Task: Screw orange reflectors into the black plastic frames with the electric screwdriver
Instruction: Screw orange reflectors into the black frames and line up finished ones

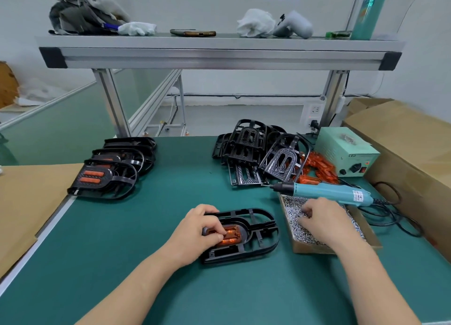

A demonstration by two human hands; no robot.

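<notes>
This is a factory assembly station in a workshop. A bench with a green mat [244,300] has an aluminium-profile shelf [219,56] over its far edge. Identical black plastic frames [246,149] are heaped towards the far right corner. Frames with reflectors fitted [109,176] are stacked at the left edge. On the right are loose orange reflectors [319,171], a tray [310,248] of screws [292,204], a corded electric screwdriver [324,190], its power box [341,146] and cardboard cartons [402,134].
</notes>
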